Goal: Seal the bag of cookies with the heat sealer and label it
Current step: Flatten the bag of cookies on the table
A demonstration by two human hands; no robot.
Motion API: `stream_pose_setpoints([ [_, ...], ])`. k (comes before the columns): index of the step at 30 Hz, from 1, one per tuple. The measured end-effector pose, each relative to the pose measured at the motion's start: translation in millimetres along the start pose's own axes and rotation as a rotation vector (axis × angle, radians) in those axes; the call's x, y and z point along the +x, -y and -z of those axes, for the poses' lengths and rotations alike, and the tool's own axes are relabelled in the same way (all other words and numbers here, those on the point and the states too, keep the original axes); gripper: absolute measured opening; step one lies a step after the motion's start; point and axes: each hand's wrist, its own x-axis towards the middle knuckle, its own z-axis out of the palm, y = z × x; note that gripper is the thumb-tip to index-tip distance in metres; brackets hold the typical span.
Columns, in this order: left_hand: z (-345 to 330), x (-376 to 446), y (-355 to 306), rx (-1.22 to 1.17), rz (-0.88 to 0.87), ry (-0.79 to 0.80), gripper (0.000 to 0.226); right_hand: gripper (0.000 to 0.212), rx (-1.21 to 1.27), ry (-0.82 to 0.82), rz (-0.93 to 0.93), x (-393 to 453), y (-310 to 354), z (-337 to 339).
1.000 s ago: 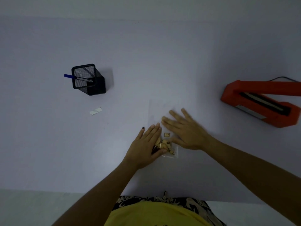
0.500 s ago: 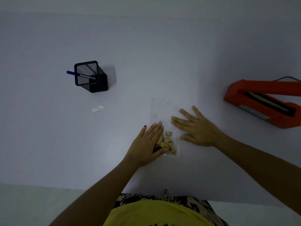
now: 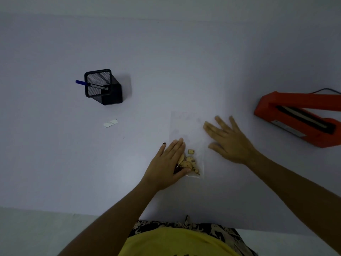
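Note:
A clear plastic bag [image 3: 184, 126] lies flat on the white table, with several cookies [image 3: 190, 161] bunched at its near end. My left hand [image 3: 168, 163] lies flat on the bag's near left part, pressing on the cookies, fingers together. My right hand [image 3: 228, 139] hovers just right of the bag with fingers spread, holding nothing and slightly blurred. The orange heat sealer [image 3: 299, 117] stands at the right edge with its arm raised. A small white label [image 3: 110, 123] lies to the left on the table.
A black mesh pen holder [image 3: 103, 87] with a blue-capped pen [image 3: 86, 83] stands at the far left. The sealer's black cord [image 3: 326, 90] runs off at the right. The table's near edge [image 3: 73, 213] is close to my body.
My right hand has slid off the bag to the right, toward the sealer. My left hand has stayed pressed on the cookies.

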Motion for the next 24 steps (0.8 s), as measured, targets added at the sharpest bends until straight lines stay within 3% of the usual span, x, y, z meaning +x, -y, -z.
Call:
stream_pose_setpoints([
  [3, -1, 0, -1, 0.003, 0.005, -0.002, 0.080, 0.071, 0.045, -0.052, -0.100, 14, 13, 11],
  [6, 0, 0, -1, 0.004, -0.005, -0.014, 0.080, 0.071, -0.022, -0.020, 0.180, 30, 32, 8],
  [8, 0, -1, 0, 0.000, -0.003, -0.006, 0.080, 0.068, -0.054, -0.006, 0.256, 40, 27, 9],
  [12, -1, -1, -1, -0.010, 0.009, -0.014, 0.080, 0.063, -0.044, -0.028, 0.150, 52, 14, 12],
  [16, -2, 1, -2, -0.015, 0.025, -0.011, 0.080, 0.066, 0.060, -0.107, 0.011, 63, 41, 16],
  [21, -2, 1, -3, -0.017, 0.023, 0.000, 0.080, 0.054, 0.041, -0.099, 0.105, 85, 57, 17],
  [24, 1, 1, -4, -0.047, 0.038, -0.014, 0.075, 0.052, 0.113, -0.199, -0.077, 90, 51, 20],
])
